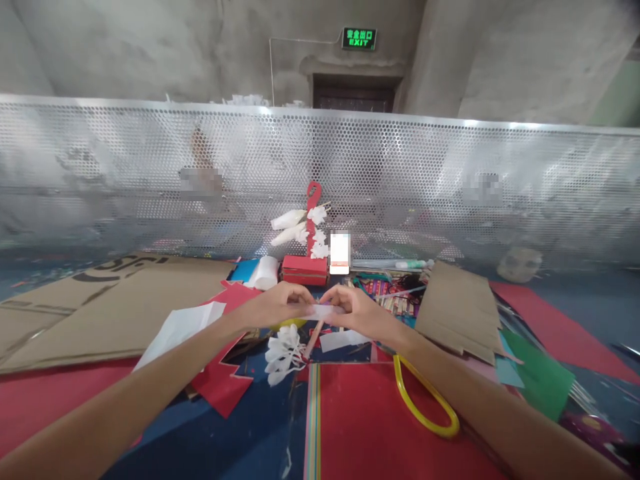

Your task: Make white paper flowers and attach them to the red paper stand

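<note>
Between my two hands stretches a small strip of white paper [323, 311]. The fingers of my left hand [285, 303] pinch its left end, while my right hand [357, 310] grips the right end. Just below lies another white paper strip [345, 341] on the table. A bunch of white paper petals [285, 353] on thin stems rests below my left hand. Close beneath the hands, a pinkish stick [314, 340] slants down toward the petals. Part of a yellow round object [289, 324] shows under my left hand.
A stack of coloured paper with a red top [380, 420] lies in front, a yellow looped handle [430, 413] over it. Cardboard sheets [100, 307] cover the left; a cardboard piece [457, 310] sits right. Behind stand a red box [305, 270] and a perforated metal screen [400, 173].
</note>
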A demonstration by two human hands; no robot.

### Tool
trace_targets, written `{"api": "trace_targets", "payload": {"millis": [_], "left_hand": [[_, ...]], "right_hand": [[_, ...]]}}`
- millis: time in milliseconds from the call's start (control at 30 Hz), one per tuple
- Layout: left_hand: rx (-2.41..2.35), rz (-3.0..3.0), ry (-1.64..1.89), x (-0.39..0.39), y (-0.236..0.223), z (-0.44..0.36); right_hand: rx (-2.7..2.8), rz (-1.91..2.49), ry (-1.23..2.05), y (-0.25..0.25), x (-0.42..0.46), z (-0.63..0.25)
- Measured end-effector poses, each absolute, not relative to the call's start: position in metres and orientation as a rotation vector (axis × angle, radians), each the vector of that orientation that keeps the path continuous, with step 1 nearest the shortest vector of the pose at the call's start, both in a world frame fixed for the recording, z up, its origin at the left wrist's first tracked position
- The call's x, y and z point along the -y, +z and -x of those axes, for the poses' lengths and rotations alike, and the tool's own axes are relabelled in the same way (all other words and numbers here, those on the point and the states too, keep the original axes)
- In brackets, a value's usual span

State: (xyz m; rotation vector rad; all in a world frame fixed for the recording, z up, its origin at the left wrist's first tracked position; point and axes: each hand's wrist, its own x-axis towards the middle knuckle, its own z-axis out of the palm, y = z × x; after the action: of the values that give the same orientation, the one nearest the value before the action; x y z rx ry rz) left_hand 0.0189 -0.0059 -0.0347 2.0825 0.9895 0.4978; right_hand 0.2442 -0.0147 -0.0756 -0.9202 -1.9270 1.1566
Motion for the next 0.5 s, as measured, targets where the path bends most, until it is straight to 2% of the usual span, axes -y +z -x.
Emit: {"api": "trace_targets", "payload": {"millis": [500], "left_hand": [[-0.961, -2.126, 0.545, 0.0109, -0.0406, -0.018]], "right_hand": [[1.955, 0.835, 1.102, -0.0705, 0.0218, -0.2407]]}}
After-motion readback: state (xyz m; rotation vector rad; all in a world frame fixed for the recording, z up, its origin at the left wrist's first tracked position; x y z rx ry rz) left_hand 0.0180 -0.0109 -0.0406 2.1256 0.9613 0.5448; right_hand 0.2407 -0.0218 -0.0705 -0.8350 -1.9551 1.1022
